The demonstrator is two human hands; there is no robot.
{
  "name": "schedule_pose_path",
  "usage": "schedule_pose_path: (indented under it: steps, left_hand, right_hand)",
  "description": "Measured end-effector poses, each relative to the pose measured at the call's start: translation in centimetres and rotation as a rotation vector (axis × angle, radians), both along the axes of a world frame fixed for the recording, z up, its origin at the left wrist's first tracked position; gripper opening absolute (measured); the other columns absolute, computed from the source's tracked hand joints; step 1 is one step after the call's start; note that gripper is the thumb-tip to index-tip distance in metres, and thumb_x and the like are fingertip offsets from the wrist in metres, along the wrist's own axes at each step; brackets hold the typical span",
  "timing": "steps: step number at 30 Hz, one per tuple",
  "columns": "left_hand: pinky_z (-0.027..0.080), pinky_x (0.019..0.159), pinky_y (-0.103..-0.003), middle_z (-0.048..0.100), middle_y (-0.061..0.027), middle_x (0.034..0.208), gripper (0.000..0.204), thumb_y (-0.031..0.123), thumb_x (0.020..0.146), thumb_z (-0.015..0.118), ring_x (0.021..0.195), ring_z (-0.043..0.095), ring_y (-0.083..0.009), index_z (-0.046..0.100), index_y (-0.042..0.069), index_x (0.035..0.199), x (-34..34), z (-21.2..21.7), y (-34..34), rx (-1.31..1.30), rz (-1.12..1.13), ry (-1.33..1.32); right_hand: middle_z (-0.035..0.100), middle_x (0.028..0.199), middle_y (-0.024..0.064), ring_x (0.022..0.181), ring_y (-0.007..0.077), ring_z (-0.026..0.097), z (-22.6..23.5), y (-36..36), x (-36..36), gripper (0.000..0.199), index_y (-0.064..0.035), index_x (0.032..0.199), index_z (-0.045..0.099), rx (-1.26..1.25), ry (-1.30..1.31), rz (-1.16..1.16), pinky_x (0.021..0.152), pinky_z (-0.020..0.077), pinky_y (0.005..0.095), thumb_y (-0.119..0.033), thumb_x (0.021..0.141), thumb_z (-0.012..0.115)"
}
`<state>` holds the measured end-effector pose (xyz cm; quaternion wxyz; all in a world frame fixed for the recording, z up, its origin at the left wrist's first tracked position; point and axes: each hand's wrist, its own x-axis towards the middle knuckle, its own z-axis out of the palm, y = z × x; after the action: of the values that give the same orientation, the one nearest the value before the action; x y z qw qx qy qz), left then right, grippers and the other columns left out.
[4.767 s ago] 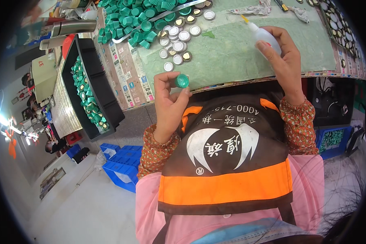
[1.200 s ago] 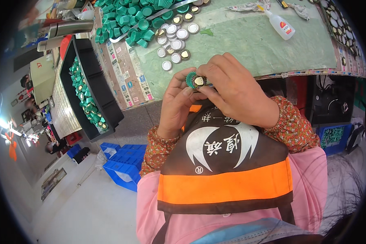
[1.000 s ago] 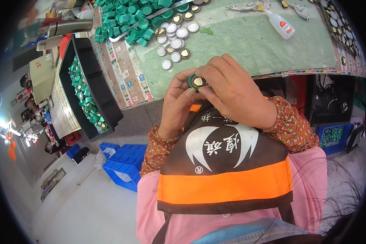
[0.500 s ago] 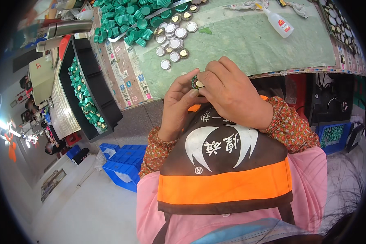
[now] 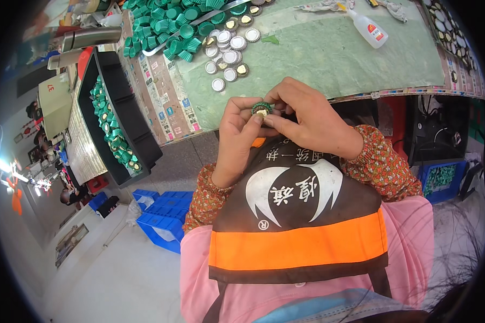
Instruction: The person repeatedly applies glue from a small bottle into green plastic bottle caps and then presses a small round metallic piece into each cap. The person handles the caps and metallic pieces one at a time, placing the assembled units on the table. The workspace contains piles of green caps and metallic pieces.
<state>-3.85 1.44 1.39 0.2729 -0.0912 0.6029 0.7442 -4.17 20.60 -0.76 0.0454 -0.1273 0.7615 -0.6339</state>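
Between my two hands, just past the table's near edge, is a small green fluted cap (image 5: pixel 261 109) with a pale piece showing in it. My left hand (image 5: pixel 238 126) pinches it between thumb and fingers from the left. From the other side, my right hand (image 5: pixel 306 116) has its thumb and forefinger on its edge. Beyond the hands, on the table, lie several loose crown bottle caps (image 5: pixel 231 57), some white inside, some with a pale gold piece in them. A heap of green fluted caps (image 5: pixel 161 24) sits behind them at the far left.
A white squeeze bottle (image 5: pixel 369 31) lies on the green table cover (image 5: pixel 318 59). At far right is a tray of caps (image 5: pixel 448 32). A black bin (image 5: pixel 137 121) with green caps stands left, near blue crates (image 5: pixel 164 218). A metal strip (image 5: pixel 213 17) crosses the heap.
My right hand has turned and its fingers have spread more along the cap. The cap is now tipped so its green fluted side shows more. Both hands stay on it.
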Motion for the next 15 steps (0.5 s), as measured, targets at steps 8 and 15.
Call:
schedule_pose_path:
  steps: [8,15]
  left_hand:
    - [0.062,0.086,-0.033,0.065,-0.0154,0.114,0.025,0.003,0.102,0.05,0.101,0.069,-0.018,0.046,-0.002,0.127,0.5,-0.4,-0.2,0.046,-0.037,0.009]
    - [0.064,0.079,-0.034,0.067,-0.0155,0.108,0.023,0.006,0.103,0.05,0.089,0.069,-0.0171,0.046,0.0,0.124,0.3,-0.8,-0.7,0.092,0.04,-0.061]
  right_hand:
    - [0.061,0.069,0.0045,0.063,0.0077,0.055,-0.4,0.0,-0.1,0.024,0.0026,0.085,0.062,-0.24,-0.427,0.021,0.054,0.0435,0.0277,-0.016,0.082,0.076]
    - [0.059,0.081,-0.0022,0.063,0.0003,0.045,-1.6,-0.6,-0.9,0.016,-0.0002,0.093,0.064,-0.506,-0.524,0.117,0.052,0.0363,0.0208,-0.015,0.095,0.069]
